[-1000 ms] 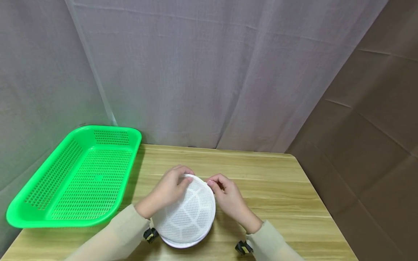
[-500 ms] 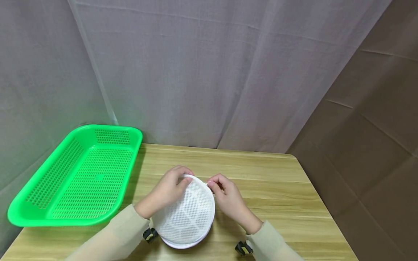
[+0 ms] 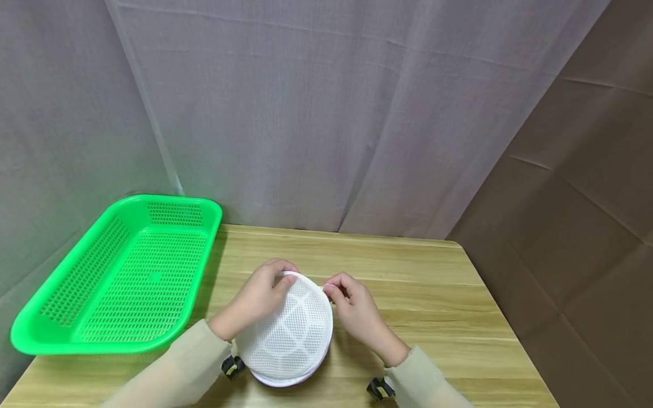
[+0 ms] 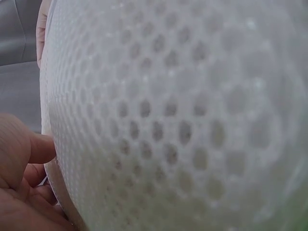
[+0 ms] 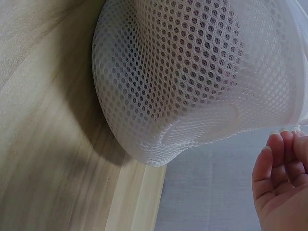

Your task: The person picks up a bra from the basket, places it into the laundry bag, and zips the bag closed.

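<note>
A round white mesh laundry bag (image 3: 293, 334) is held tilted over the table, its flat ribbed face upward. My left hand (image 3: 260, 292) grips its upper left rim, thumb on the mesh and fingers behind the edge. At the upper right rim, my right hand (image 3: 357, 306) pinches a tiny piece at the edge between thumb and forefinger; it looks like a zipper pull, though the fingertips mostly cover it. The right wrist view shows the bag's bulging mesh side (image 5: 192, 62). White mesh (image 4: 159, 115) fills most of the left wrist view.
To the left stands a green plastic basket (image 3: 201, 277) with slotted walls and floor. The wooden table (image 3: 418, 300) ends at a grey curtain (image 3: 285, 124) behind and a brown cloth (image 3: 571, 243) on the right.
The bag and my left hand have shifted slightly left. My right hand stays nearly in place, still pinching at the rim.
</note>
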`<state>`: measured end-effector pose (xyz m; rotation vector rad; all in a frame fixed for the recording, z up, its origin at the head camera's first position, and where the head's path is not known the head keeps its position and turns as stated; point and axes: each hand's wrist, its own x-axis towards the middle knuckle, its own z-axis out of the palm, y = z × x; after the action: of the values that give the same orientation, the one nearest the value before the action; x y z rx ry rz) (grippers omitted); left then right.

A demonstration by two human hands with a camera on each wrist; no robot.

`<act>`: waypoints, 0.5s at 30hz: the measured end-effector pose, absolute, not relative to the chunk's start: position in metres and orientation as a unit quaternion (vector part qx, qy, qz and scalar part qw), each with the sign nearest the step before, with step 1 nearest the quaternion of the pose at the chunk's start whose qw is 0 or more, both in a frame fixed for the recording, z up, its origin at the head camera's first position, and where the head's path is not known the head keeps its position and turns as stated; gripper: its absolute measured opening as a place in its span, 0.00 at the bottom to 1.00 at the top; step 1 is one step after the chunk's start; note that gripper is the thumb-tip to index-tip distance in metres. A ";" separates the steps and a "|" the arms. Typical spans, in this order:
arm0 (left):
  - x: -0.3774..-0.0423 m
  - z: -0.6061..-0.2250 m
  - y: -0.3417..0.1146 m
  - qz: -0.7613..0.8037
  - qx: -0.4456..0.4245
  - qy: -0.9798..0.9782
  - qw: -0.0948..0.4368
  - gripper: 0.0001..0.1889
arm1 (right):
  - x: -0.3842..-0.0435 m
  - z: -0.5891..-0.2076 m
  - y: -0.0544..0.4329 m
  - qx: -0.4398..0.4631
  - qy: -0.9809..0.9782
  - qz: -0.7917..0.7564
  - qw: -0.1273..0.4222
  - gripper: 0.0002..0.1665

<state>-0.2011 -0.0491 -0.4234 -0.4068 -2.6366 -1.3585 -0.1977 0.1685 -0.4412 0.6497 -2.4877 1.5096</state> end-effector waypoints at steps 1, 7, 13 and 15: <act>-0.201 -0.423 -0.049 -0.452 -0.135 -0.878 0.075 0.03 | -0.198 -0.441 0.168 0.214 -0.831 0.507 0.079 0.06; -0.200 -0.423 -0.049 -0.455 -0.129 -0.878 0.074 0.03 | -0.190 -0.429 0.162 0.197 -0.835 0.507 0.079 0.05; -0.200 -0.423 -0.049 -0.460 -0.127 -0.875 0.077 0.03 | -0.181 -0.416 0.157 0.200 -0.833 0.507 0.093 0.06; -0.201 -0.425 -0.050 -0.463 -0.124 -0.874 0.081 0.03 | -0.184 -0.421 0.159 0.198 -0.835 0.505 0.092 0.06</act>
<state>-0.2012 -0.0499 -0.4246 -0.3721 -2.6131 -1.3839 -0.1837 0.1587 -0.4207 0.5894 -2.4809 1.4996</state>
